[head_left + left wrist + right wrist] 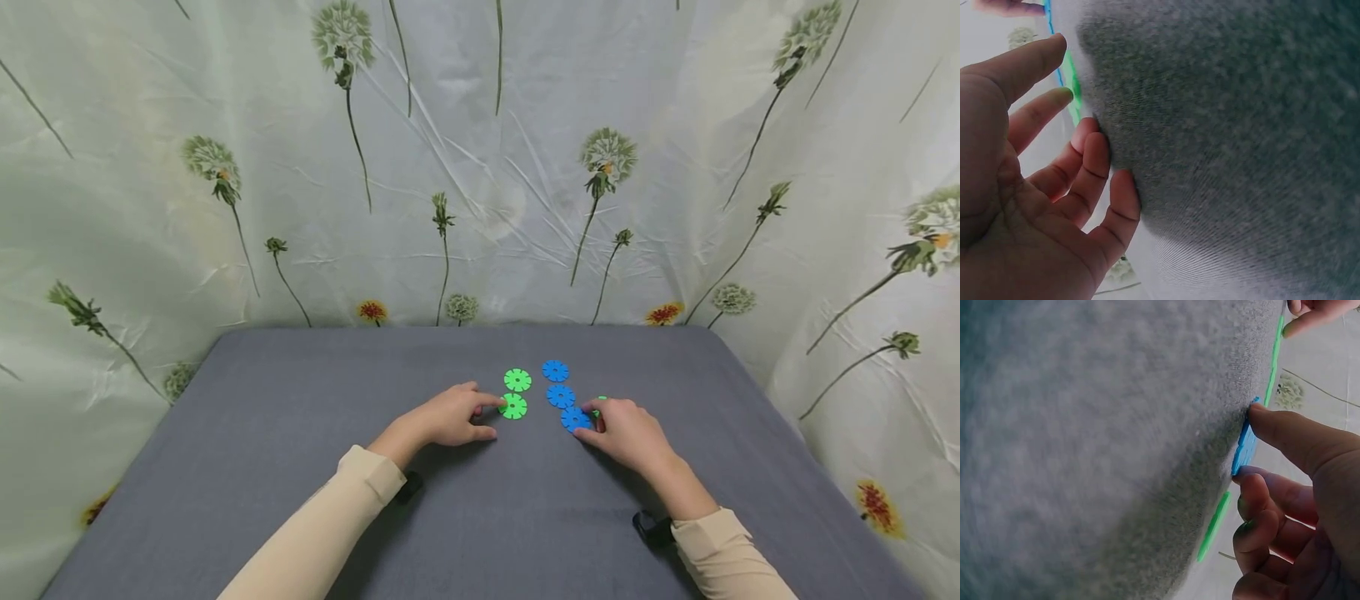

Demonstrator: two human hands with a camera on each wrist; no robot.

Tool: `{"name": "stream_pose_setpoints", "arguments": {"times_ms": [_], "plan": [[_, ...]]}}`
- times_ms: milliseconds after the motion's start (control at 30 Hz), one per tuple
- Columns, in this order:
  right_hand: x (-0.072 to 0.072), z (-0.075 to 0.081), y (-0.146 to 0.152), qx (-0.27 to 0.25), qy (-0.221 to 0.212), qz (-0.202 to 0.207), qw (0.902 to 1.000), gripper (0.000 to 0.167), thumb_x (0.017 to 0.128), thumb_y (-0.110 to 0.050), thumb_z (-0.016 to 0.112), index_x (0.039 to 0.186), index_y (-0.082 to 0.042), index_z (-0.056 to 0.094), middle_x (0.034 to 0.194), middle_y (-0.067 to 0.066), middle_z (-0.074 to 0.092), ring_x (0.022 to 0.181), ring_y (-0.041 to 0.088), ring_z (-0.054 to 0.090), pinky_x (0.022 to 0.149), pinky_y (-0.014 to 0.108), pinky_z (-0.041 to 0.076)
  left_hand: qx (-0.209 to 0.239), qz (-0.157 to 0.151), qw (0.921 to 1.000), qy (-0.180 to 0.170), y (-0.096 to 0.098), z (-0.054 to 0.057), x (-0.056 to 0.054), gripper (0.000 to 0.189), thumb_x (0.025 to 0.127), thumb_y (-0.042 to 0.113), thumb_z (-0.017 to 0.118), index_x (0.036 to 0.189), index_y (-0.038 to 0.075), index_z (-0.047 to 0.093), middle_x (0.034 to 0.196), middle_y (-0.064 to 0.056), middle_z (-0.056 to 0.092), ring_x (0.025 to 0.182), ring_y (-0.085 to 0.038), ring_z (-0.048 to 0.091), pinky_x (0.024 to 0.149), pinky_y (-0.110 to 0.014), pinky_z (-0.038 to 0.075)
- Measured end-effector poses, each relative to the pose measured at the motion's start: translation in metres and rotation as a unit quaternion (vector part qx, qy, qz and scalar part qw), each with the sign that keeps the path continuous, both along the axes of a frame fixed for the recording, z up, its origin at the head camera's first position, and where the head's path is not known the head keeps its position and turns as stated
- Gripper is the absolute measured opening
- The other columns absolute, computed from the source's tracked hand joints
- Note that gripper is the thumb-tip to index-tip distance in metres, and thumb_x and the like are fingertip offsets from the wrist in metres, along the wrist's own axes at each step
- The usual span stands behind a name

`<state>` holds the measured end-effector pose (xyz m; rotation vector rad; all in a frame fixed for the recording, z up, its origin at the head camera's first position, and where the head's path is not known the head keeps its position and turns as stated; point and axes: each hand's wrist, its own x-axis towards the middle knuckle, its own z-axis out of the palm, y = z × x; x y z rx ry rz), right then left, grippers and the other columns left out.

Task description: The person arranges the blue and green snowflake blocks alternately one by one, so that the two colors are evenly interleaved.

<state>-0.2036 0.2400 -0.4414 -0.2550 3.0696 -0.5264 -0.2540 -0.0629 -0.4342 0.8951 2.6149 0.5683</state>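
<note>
My left hand [450, 415] touches the nearer green notched disc [516, 408] with its extended index finger; its thumb and other fingers are loosely bent, as the left wrist view shows. A second green disc [517, 380] lies just behind that one. With thumb and index finger, my right hand [636, 437] pinches the nearest blue notched disc [1244, 447] at its edges, flat on the cloth. The middle blue disc [560, 396] and the far blue disc [556, 371] line up behind it. Another green disc [1214, 526] is mostly hidden beside my right hand in the head view.
A grey cloth [300, 433] covers the table. Behind it and along the sides hangs a pale curtain [495, 167] printed with dandelions. Each wrist carries a dark strap device [654, 530], partly under the sleeve.
</note>
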Motion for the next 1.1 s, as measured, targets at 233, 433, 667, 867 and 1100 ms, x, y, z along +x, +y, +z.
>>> {"name": "stream_pose_setpoints", "arguments": {"times_ms": [233,433,667,867,1100], "plan": [[-0.004,0.003,-0.001,-0.009,-0.016,0.002,0.9998,0.04,0.093,-0.033,0.085,0.122,-0.005,0.078,0.073,-0.003,0.061,0.063,0.012,0.051,0.056,0.03,0.041,0.0,0.005,1.0,0.004,0.0,-0.001,-0.002,0.047,0.103,0.028,0.076,0.148,0.023,0.067,0.116,-0.007,0.062,0.097,-0.018,0.056,0.086,-0.041,0.049],[-0.007,0.007,0.0,-0.015,-0.041,-0.004,0.999,0.04,0.092,-0.034,0.086,0.121,-0.008,0.076,0.079,-0.002,0.064,0.068,0.013,0.054,0.059,0.032,0.043,0.01,0.003,0.9999,0.01,-0.001,-0.002,-0.003,0.035,0.102,0.027,0.077,0.136,0.02,0.073,0.112,-0.005,0.062,0.098,-0.018,0.058,0.088,-0.041,0.052],[-0.012,0.013,-0.001,-0.028,-0.077,-0.016,0.9965,0.048,0.091,-0.029,0.088,0.131,-0.007,0.074,0.085,0.001,0.068,0.074,0.015,0.058,0.062,0.032,0.047,0.053,-0.001,0.9985,0.015,-0.003,-0.004,-0.011,0.021,0.098,0.025,0.082,0.117,0.017,0.079,0.099,-0.004,0.062,0.091,-0.016,0.052,0.084,-0.036,0.047],[-0.014,0.016,-0.004,-0.02,-0.092,-0.021,0.9953,0.049,0.092,-0.026,0.088,0.134,-0.007,0.073,0.085,0.001,0.069,0.074,0.014,0.061,0.063,0.032,0.047,0.066,0.033,0.9973,0.004,0.001,-0.007,-0.018,0.039,0.094,0.026,0.086,0.13,0.018,0.075,0.1,-0.002,0.064,0.096,-0.016,0.057,0.089,-0.04,0.051],[-0.015,0.016,-0.006,-0.018,-0.089,-0.017,0.9957,0.043,0.09,-0.024,0.089,0.126,-0.008,0.074,0.083,0.001,0.067,0.07,0.015,0.058,0.061,0.032,0.046,0.056,0.029,0.9979,0.011,0.011,-0.009,-0.021,0.042,0.091,0.025,0.089,0.131,0.02,0.078,0.094,-0.001,0.061,0.094,-0.016,0.053,0.085,-0.038,0.047]]}}
